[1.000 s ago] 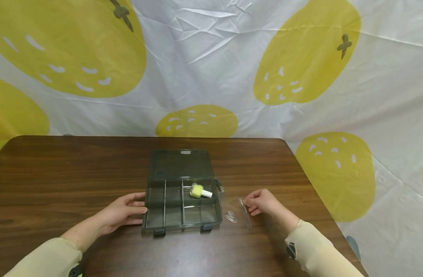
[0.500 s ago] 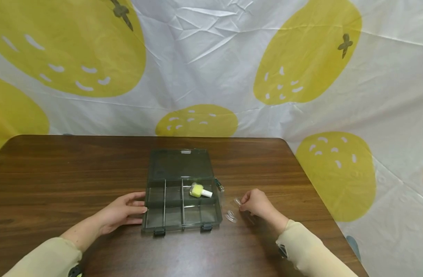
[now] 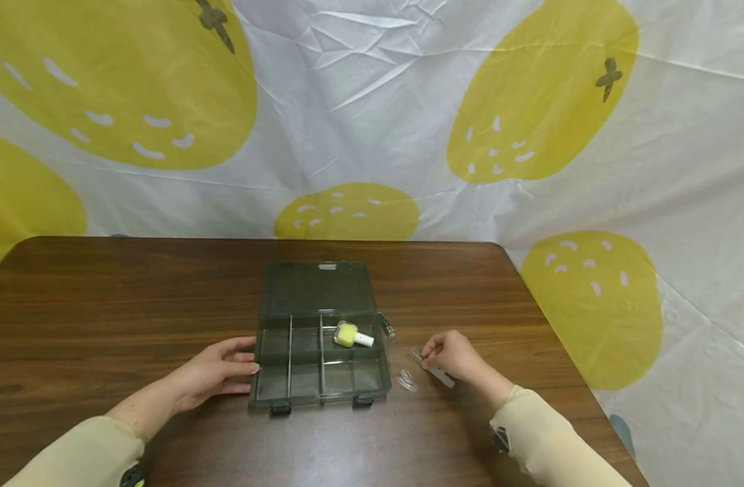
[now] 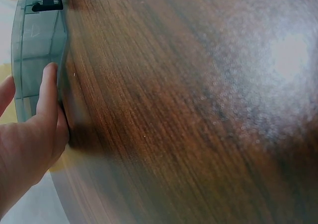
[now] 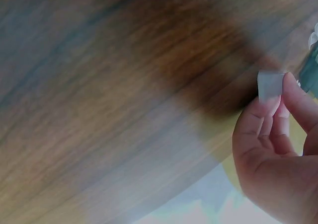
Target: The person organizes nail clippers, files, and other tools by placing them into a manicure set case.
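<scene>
An open, dark translucent compartment box (image 3: 305, 401) sits on the table in the head view. My left hand (image 3: 216, 373) rests against its left side, fingers mostly straight; the left wrist view shows one finger (image 4: 48, 92) along the wall. Right of the box, my right hand (image 3: 460, 356) pinches a narrow clear strip (image 3: 442, 378) between thumb and fingers. Its pale, flat end (image 5: 270, 86) juts from the fingertips in the right wrist view; what kind of thing it is I cannot tell. A bottle of yellow nail polish (image 3: 346, 335) with a white cap lies in the back right compartment.
Several small clear curved pieces (image 3: 406, 380) lie between the box and my right hand. What looks like a nail clipper (image 3: 386, 326) is by the box's right side. The box lid (image 3: 317, 289) lies folded back. A patterned curtain (image 3: 372, 122) hangs behind the table.
My right hand has moved a little left, and the strip has come up in its fingers and turned, its flat face now showing. The left hand and the box have stayed put.
</scene>
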{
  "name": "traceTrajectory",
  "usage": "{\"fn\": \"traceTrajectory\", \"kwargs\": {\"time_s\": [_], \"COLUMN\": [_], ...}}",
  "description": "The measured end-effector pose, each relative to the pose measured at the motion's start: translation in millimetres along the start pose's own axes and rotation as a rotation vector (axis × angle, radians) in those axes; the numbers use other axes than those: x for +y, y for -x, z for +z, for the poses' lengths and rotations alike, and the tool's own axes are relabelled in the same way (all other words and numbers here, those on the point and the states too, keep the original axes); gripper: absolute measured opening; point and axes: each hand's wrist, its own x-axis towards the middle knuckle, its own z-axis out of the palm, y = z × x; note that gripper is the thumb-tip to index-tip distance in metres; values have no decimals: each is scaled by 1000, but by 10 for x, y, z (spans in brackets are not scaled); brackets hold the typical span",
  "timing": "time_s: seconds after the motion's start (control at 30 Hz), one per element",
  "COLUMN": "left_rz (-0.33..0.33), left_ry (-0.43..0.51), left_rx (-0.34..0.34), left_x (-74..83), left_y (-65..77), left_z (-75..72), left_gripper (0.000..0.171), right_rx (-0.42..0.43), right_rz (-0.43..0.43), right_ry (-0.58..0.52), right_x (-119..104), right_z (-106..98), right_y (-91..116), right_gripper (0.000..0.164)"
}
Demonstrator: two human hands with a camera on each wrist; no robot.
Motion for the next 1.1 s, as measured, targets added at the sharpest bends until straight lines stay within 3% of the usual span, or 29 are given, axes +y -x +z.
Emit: {"fn": "traceTrajectory", "kwargs": {"time_s": [0.2,0.63,1.1], "left_rz": [-4,5,4], "left_ry": [5,-3,-6], "left_rx": [3,5,3], "left_x": [6,4,8], "left_y": [5,2,6], "left_z": [4,-2,4], "left_gripper": [73,73,72], "right_rx": [-95,-270,-320], "right_rz": [-68,-26,-49], "right_ry": [-66,-167,-213], "right_x": [60,54,-137], "right_z": [-82,-214,-344], "right_y": [-41,-126,-167], "right_gripper": [10,17,19]}}
